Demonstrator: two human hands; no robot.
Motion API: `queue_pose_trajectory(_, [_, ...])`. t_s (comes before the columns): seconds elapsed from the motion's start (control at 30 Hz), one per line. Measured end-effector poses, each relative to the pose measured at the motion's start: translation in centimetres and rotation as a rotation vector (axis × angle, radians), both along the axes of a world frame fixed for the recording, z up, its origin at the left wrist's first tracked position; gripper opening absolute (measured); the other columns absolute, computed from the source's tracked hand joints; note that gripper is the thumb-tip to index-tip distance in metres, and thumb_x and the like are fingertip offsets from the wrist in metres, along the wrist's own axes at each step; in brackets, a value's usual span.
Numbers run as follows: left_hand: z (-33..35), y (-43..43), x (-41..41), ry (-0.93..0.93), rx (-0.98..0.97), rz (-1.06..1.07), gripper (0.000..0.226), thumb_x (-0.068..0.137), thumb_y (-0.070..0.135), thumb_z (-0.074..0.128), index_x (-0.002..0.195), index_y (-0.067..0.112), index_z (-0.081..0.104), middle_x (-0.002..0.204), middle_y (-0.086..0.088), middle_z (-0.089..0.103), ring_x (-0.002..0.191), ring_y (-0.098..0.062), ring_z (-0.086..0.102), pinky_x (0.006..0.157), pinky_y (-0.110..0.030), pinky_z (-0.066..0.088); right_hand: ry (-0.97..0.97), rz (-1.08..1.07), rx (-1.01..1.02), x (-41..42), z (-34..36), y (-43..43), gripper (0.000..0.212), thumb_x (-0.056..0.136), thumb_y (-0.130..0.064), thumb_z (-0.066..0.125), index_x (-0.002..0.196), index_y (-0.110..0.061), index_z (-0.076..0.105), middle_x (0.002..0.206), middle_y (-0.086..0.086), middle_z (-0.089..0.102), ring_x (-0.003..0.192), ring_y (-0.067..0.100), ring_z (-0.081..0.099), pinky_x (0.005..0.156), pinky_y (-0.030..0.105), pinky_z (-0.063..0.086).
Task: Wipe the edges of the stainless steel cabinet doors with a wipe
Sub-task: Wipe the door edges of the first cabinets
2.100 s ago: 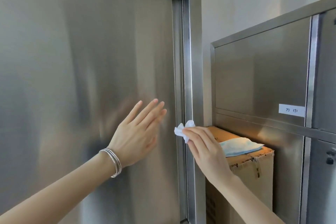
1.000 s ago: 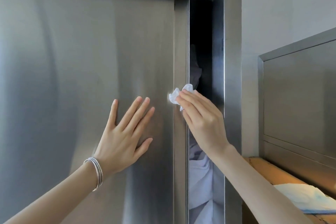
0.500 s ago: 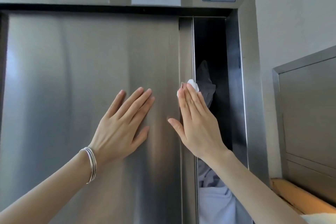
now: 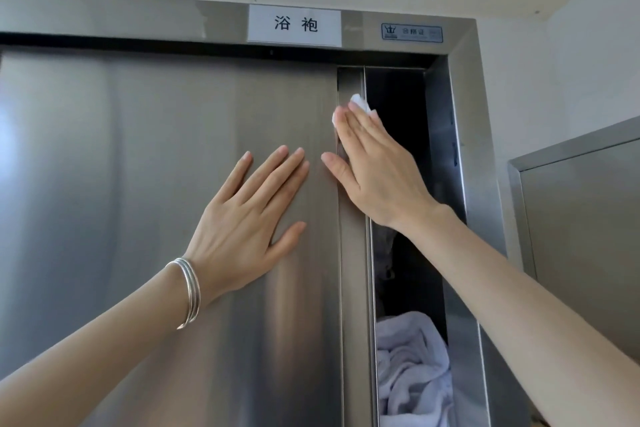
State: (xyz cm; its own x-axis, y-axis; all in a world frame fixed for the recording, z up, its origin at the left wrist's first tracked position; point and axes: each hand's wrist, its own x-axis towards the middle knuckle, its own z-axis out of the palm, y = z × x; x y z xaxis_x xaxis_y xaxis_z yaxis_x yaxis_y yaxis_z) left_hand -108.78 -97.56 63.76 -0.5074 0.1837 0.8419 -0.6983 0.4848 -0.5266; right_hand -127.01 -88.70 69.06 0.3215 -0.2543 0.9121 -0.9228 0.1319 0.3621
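Big brushed stainless steel cabinet door (image 4: 156,201), filling left and centre, not fully across, with a narrow gap at its right. Vertical steel edge strip (image 4: 351,288) running down the door's right side. Stainless steel cabinet frame (image 4: 465,121) around it: top rail and right post.

Second grey stainless steel cabinet (image 4: 585,236) at far right, front closed, contents hidden.

In the tall cabinet's gap: dark interior, crumpled white towelling pile (image 4: 410,367) low down, between edge strip and right post. Dim grey fabric (image 4: 386,253) hanging above the pile, too dark to identify.

Left hand (image 4: 249,215) flat on the door face, fingers straight and slightly spread, gripping nothing. Right hand (image 4: 377,170) higher, laid over the edge strip, fingers straight and together, thumb out to the left over the door face.

White rectangular paper label (image 4: 294,25) with black characters on the top rail. Small blue-bordered sticker (image 4: 412,33) just right of it, print too small to read.

Thin silver bangles (image 4: 188,291) on the left wrist.

Small crumpled white wipe (image 4: 360,104) pressed under the right fingertips against the edge strip, near the door's top, peeking out past the fingers. Not pinched, only flattened.
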Motion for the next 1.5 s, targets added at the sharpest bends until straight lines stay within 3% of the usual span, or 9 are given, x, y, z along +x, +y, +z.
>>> queue_pose_trajectory(0.3, [0.0,0.1,0.2,0.016,-0.007,-0.025,0.065,0.094,0.044,0.036,0.149,0.009,0.035,0.158,-0.003,0.029,0.147,-0.02,0.023,0.12,-0.046,0.018,0.082,-0.091,-0.048,-1.6,-3.0,0.2,0.066,0.1,-0.045,0.018,0.146,0.002,0.024,0.156,0.017,0.013,0.146,0.024,0.007,0.12,0.037,0.013])
queue_pose_trajectory(0.53, [0.0,-0.2,0.1,0.026,-0.032,-0.044,0.064,0.094,0.044,0.037,0.148,0.009,0.037,0.157,-0.003,0.031,0.146,-0.02,0.026,0.119,-0.046,0.02,0.042,-0.118,-0.08,-0.4,3.0,0.1,0.078,0.094,-0.053,0.006,0.147,0.002,0.021,0.155,0.017,0.018,0.146,0.023,0.01,0.12,0.036,0.007])
queue_pose_trajectory(0.73, [0.0,-0.4,0.1,0.03,-0.047,-0.052,0.065,0.094,0.044,0.038,0.149,0.01,0.036,0.158,-0.002,0.03,0.147,-0.019,0.024,0.119,-0.044,0.019,0.072,-0.185,-0.097,-0.5,1.3,-0.5,0.079,0.095,-0.055,0.007,0.146,0.005,0.022,0.155,0.018,0.017,0.146,0.025,0.011,0.12,0.036,0.009])
queue_pose_trajectory(0.87, [0.1,-0.6,0.0,0.036,-0.062,-0.05,0.065,0.093,0.044,0.04,0.149,0.01,0.035,0.158,-0.002,0.03,0.147,-0.019,0.024,0.119,-0.045,0.019,0.011,-0.106,-0.113,0.2,4.1,-0.3,0.078,0.097,-0.055,0.011,0.145,0.005,0.026,0.154,0.018,0.022,0.145,0.024,0.014,0.12,0.032,0.007])
queue_pose_trajectory(1.03, [0.0,-0.4,0.1,0.04,-0.04,-0.047,0.065,0.094,0.044,0.038,0.15,0.011,0.034,0.159,-0.001,0.027,0.147,-0.019,0.023,0.12,-0.045,0.018,0.074,-0.128,-0.1,-0.6,2.1,-0.3,0.078,0.095,-0.054,0.011,0.143,0.005,0.031,0.152,0.019,0.028,0.144,0.026,0.019,0.119,0.035,0.013])
queue_pose_trajectory(1.2, [0.0,-0.4,0.1,0.046,-0.044,-0.054,0.065,0.095,0.044,0.037,0.15,0.01,0.034,0.158,-0.002,0.028,0.147,-0.019,0.024,0.119,-0.046,0.019,0.03,-0.047,-0.129,-0.2,4.6,-0.4,0.067,0.1,-0.046,0.024,0.144,0.005,0.029,0.153,0.018,0.025,0.144,0.024,0.017,0.119,0.033,0.012])
queue_pose_trajectory(1.33, [0.0,-0.3,0.1,0.041,-0.045,-0.056,0.065,0.095,0.044,0.036,0.149,0.009,0.035,0.158,-0.003,0.029,0.147,-0.02,0.025,0.119,-0.046,0.019,0.048,-0.059,-0.124,-0.5,2.2,-0.7,0.071,0.099,-0.049,0.022,0.142,0.005,0.031,0.152,0.019,0.027,0.144,0.025,0.019,0.118,0.034,0.018])
queue_pose_trajectory(1.5, [0.0,-0.5,0.0,0.041,-0.056,-0.059,0.064,0.095,0.043,0.035,0.15,0.009,0.034,0.158,-0.004,0.028,0.147,-0.02,0.023,0.12,-0.045,0.017,0.04,-0.037,-0.106,-0.6,4.9,-0.1,0.064,0.1,-0.044,0.023,0.144,0.002,0.03,0.154,0.015,0.025,0.145,0.021,0.016,0.119,0.031,0.014])
